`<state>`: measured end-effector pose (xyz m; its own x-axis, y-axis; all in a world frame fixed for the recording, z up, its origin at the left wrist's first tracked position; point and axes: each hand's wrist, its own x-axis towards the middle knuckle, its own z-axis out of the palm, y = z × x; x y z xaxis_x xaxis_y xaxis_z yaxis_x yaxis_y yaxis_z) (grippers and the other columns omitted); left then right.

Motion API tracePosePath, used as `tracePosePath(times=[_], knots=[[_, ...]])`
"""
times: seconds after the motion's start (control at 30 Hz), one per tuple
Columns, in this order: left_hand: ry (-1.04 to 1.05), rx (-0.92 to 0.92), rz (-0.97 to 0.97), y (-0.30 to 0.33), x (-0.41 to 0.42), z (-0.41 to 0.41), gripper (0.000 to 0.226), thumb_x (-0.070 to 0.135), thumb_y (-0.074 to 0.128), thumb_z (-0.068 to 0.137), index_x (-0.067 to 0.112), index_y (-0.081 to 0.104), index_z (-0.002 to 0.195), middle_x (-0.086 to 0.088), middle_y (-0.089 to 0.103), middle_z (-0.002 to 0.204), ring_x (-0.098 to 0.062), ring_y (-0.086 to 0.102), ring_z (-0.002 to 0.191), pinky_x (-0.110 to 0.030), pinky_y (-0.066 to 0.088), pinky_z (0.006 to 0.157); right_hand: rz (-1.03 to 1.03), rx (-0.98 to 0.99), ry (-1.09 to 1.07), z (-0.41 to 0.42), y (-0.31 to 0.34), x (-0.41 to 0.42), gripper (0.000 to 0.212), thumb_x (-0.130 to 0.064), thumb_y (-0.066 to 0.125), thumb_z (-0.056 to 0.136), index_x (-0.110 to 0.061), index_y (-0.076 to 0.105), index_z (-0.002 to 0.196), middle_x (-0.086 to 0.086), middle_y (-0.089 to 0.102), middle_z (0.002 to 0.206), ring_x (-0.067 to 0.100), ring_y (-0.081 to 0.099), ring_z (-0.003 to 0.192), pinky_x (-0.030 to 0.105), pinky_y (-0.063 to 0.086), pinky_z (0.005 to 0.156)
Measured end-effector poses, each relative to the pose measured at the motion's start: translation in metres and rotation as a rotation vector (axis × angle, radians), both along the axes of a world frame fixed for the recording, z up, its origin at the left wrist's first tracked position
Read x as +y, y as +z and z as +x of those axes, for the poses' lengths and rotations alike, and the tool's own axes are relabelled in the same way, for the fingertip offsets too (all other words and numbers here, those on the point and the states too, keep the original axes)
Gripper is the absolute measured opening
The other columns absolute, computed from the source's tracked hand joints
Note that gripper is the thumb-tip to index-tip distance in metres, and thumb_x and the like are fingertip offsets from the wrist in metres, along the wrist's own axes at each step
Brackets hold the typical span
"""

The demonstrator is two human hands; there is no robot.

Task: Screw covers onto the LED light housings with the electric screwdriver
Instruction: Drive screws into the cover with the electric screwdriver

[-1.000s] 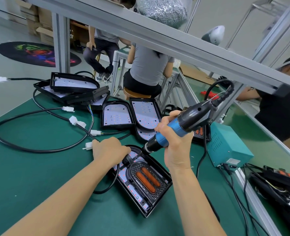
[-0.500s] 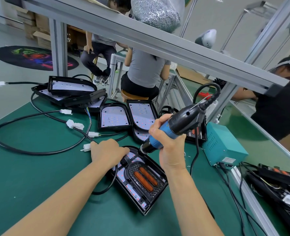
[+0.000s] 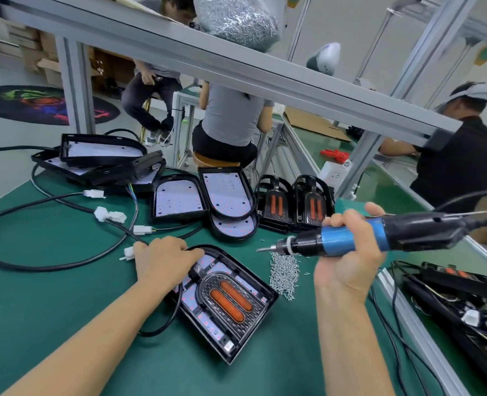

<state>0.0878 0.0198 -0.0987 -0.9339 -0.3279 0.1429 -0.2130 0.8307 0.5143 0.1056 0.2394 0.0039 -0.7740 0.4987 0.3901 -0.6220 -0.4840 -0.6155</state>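
head view: the left hand (image 3: 162, 260) rests on the rounded top end of the housing (image 3: 225, 304) on the green bench (image 3: 51, 310), fingers lying flat over the rim and the cable (image 3: 162, 324) entry, holding nothing. the ribbed cover (image 3: 228, 301) with two orange strips sits inside the housing. the right hand (image 3: 348, 252) has its fingers wrapped tight round the blue grip of the screwdriver (image 3: 365, 238), which is lifted clear and lies almost level, its bit pointing left above the screw pile (image 3: 285, 274) just right of the housing. whether a screw sits on the bit is too small to tell.

risks, as i judge them: with the tool held level, a screw picked from the pile could hang crooked on the bit and drop off on the way across, or go in at a slant and cross-thread the boss. the left hand only presses one end, so the housing may pivot or slide on the smooth mat when the bit pushes down at the far corner. the cover is loose until fixed and could shift off its holes. the driver's own cord (image 3: 465, 201) trails right and may tug the tool sideways. the cable looping under the left wrist could snag as well. loose screws lie close enough to roll under the housing and tilt it.
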Motion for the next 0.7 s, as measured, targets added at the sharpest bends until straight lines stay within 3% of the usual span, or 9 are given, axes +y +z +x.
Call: tracePosePath(times=[0.2,0.3,0.4,0.47,0.57,0.7], knots=[[0.005,-0.024,-0.048,0.005,0.001,-0.001,0.045,0.052,0.05,0.082,0.017,0.048,0.055,0.003,0.057,0.051,-0.015,0.053,0.066,-0.035,0.02,0.071,-0.068,-0.017,-0.083,0.022,0.001,0.042,0.027,-0.002,0.056,0.072,-0.02,0.052,0.092,-0.005,0.048,0.058,0.012,0.049,0.054,0.026,0.045,0.064],[0.001,0.053,-0.113,0.016,0.004,-0.002,0.033,0.055,0.052,0.082,0.028,0.062,0.066,0.009,0.062,0.067,-0.013,0.053,0.082,-0.033,0.017,0.076,-0.038,-0.016,-0.138,0.034,-0.008,0.053,0.027,-0.001,0.054,0.073,-0.021,0.052,0.092,-0.004,0.047,0.06,0.013,0.048,0.054,0.027,0.045,0.066],[-0.129,0.229,-0.124,0.031,0.025,-0.005,0.017,0.046,0.058,0.082,0.034,0.063,0.072,0.012,0.058,0.079,-0.013,0.051,0.089,-0.033,0.015,0.082,-0.021,-0.009,-0.187,0.043,-0.016,0.059,0.027,-0.001,0.054,0.073,-0.02,0.051,0.091,-0.004,0.048,0.059,0.014,0.048,0.055,0.027,0.044,0.066],[-0.287,0.25,-0.067,0.042,0.047,-0.009,0.013,0.039,0.06,0.081,0.033,0.063,0.07,0.014,0.06,0.076,-0.009,0.053,0.086,-0.031,0.016,0.078,-0.011,-0.012,-0.21,0.046,-0.019,0.06,0.027,0.0,0.054,0.072,-0.02,0.052,0.09,-0.004,0.049,0.059,0.014,0.049,0.055,0.027,0.045,0.065],[-0.516,0.103,-0.044,0.054,0.079,-0.019,0.011,0.031,0.062,0.081,0.028,0.07,0.073,0.016,0.062,0.07,-0.007,0.059,0.084,-0.03,0.025,0.084,-0.013,-0.035,-0.222,0.05,-0.023,0.061,0.027,0.0,0.056,0.072,-0.02,0.054,0.089,-0.001,0.048,0.063,0.015,0.049,0.055,0.026,0.046,0.065],[-0.681,-0.18,-0.17,0.053,0.109,-0.031,0.007,0.021,0.068,0.076,0.022,0.074,0.079,0.009,0.07,0.081,-0.013,0.059,0.088,-0.038,0.03,0.094,0.005,-0.033,-0.224,0.053,-0.024,0.063,0.028,0.001,0.056,0.072,-0.02,0.053,0.09,-0.004,0.051,0.059,0.014,0.05,0.055,0.025,0.047,0.064]])
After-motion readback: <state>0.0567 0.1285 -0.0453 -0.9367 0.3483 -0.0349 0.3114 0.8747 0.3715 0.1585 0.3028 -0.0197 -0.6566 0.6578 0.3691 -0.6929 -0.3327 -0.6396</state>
